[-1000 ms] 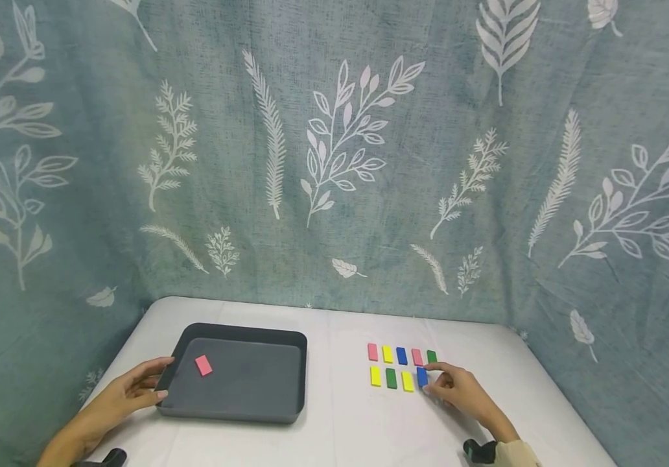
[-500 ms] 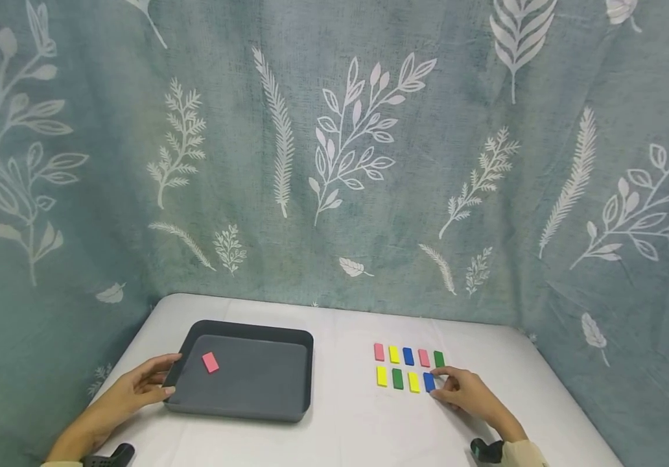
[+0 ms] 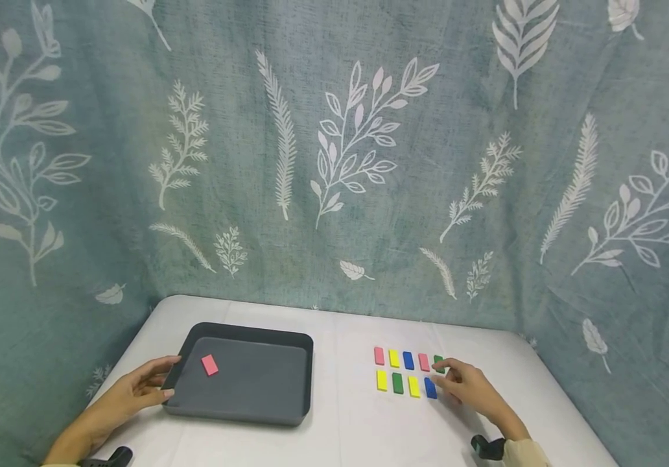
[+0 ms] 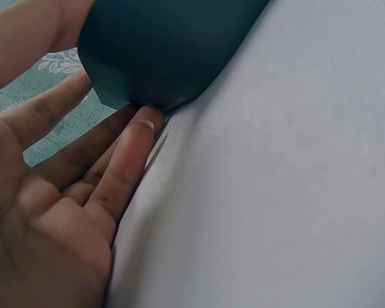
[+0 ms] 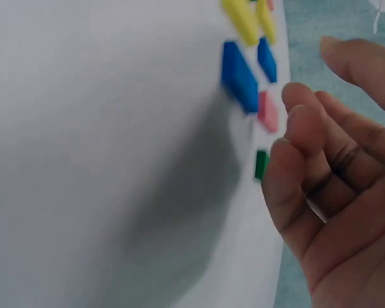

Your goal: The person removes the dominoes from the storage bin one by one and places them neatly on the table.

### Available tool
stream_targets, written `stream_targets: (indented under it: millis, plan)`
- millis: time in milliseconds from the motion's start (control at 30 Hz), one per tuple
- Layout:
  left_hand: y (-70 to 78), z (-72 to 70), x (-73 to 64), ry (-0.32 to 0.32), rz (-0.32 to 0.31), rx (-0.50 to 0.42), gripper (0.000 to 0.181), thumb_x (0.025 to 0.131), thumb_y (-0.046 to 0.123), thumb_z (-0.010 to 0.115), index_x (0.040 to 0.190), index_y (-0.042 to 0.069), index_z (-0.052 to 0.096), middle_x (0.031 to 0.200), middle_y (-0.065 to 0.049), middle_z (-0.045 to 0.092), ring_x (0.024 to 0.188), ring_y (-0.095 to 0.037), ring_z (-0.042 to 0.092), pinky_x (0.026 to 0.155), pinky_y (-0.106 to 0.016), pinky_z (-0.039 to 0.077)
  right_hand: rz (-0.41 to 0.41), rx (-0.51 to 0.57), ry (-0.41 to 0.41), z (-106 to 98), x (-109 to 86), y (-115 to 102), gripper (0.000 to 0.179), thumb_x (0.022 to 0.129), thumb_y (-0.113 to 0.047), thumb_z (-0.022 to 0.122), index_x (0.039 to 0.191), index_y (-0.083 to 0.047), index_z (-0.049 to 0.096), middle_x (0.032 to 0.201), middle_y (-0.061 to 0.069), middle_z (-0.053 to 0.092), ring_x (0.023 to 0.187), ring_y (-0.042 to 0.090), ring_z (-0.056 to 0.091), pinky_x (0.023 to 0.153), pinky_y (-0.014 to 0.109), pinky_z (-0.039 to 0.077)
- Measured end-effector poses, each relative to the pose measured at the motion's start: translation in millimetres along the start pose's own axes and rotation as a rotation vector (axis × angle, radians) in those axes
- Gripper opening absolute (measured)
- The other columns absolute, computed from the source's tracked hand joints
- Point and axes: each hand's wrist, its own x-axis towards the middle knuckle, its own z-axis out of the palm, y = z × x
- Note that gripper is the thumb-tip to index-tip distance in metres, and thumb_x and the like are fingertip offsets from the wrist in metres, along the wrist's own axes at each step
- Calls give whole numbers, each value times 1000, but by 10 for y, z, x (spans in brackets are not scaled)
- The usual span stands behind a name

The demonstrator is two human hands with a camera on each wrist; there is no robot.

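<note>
My left hand (image 3: pixel 130 394) is at the left side of a dark grey rectangular tray (image 3: pixel 241 415), thumb and fingertips touching its rim. In the left wrist view, fingers (image 4: pixel 125 160) lie against the tray's dark corner (image 4: pixel 154 70). A pink block (image 3: pixel 209 364) lies inside the tray. My right hand (image 3: pixel 471 388) hovers with loosely bent fingers, holding nothing, at the right end of two rows of small blocks. Its fingertips are close over a blue block (image 3: pixel 430 388) in the near row and partly cover a green block (image 3: pixel 439 364) in the far row.
The near row also has a yellow block (image 3: pixel 382 381), a green block (image 3: pixel 397 383) and another yellow block (image 3: pixel 413 386). Pink (image 3: pixel 379 356), yellow (image 3: pixel 394 359), blue (image 3: pixel 408 360) and pink blocks (image 3: pixel 424 362) form the far row. A leaf-patterned curtain (image 3: pixel 253 259) surrounds the white table (image 3: pixel 346 428).
The right hand's fingers have come off the blue block and shifted slightly away toward the green one. The left hand stays at the tray. The head view has shifted a little.
</note>
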Motion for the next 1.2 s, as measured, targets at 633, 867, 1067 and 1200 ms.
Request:
stream_targets:
  millis: [633, 867, 1067, 1200]
  plan:
    - [-75, 30, -23, -18, 8, -10, 70, 100, 27, 69, 159, 10, 36, 161, -23, 31, 131, -35, 40, 96, -49, 44, -250, 115, -26, 376, 281, -643, 34, 97, -38, 72, 123, -16, 68, 81, 15, 67, 57, 16, 53, 51, 28, 47]
    - [-91, 20, 29, 3, 16, -7, 71, 99, 28, 71, 159, 13, 38, 160, -24, 32, 132, -36, 43, 97, -50, 45, -338, 164, -18, 519, 375, -993, 29, 99, -36, 70, 122, -19, 68, 83, 21, 66, 55, 21, 54, 51, 30, 48]
    - [-60, 2, 20, 9, 9, -2, 72, 98, 28, 71, 159, 13, 37, 160, -24, 32, 132, -36, 42, 97, -51, 44, -372, 212, 0, 695, 473, -1285, 28, 98, -38, 72, 121, -23, 70, 78, 10, 67, 56, 23, 55, 50, 28, 46]
    - [-42, 2, 15, 11, 1, -9, 72, 98, 29, 72, 159, 12, 37, 160, -24, 32, 133, -38, 41, 97, -51, 44, -422, 191, -38, 814, 510, -1472, 27, 98, -39, 71, 122, -25, 69, 76, 9, 67, 55, 21, 55, 50, 30, 48]
